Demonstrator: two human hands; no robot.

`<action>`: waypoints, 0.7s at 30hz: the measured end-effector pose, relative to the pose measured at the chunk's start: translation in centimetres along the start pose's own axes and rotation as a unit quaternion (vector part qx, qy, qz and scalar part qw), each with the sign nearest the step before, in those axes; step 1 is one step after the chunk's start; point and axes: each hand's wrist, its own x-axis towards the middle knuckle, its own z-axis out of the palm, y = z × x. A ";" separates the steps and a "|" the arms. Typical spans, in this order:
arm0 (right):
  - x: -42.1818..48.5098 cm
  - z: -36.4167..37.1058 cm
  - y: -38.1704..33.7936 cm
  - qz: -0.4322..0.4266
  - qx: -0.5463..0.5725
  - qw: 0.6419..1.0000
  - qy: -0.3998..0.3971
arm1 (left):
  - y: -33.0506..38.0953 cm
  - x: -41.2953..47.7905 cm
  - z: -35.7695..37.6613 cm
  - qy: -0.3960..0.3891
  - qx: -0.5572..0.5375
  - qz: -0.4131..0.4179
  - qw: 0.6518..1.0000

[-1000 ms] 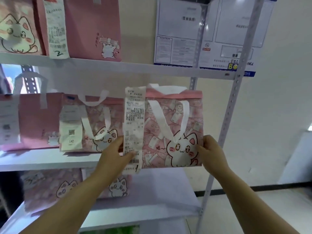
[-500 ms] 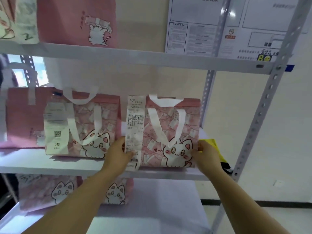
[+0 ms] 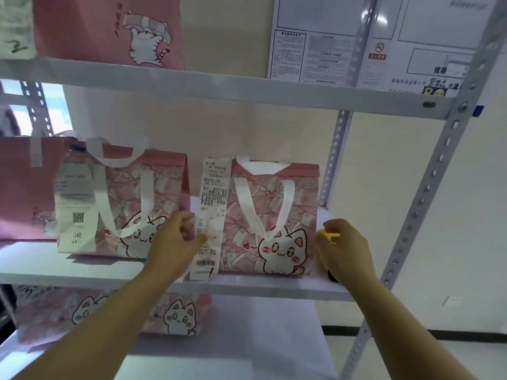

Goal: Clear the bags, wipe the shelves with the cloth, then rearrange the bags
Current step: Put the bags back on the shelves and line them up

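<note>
Head view: cat-print bag [image 3: 274,215] stands upright on the middle shelf [image 3: 82,270].
My left hand [image 3: 175,242] pinches its receipt [image 3: 212,198] edge. My right hand [image 3: 345,248], curled round the yellow cloth [image 3: 327,235], braces the far-right side, probably squaring it beside the neighbouring bag [image 3: 123,204].

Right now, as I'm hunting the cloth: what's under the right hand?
A yellow cloth peeks out of the right hand, beside the cat bag on the shelf; the hand covers the rest.

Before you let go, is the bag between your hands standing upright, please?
Upright: the bag sits base-down on the middle shelf, handle uppermost.
</note>
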 end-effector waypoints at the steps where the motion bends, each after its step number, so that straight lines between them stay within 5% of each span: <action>1: -0.2 -0.6 -0.4 -0.032 -0.008 0.999 0.014 | 0.5 -0.2 -0.6 0.007 -0.004 0.009 1.000; 8: -2.5 -3.4 -6.6 -0.246 -0.008 0.969 -0.012 | 4.0 -3.0 -6.4 0.011 0.014 0.114 0.993; 21: -6.1 -0.6 -25.9 -0.466 0.091 0.875 -0.097 | 7.8 -3.8 -22.0 0.109 0.110 0.238 0.959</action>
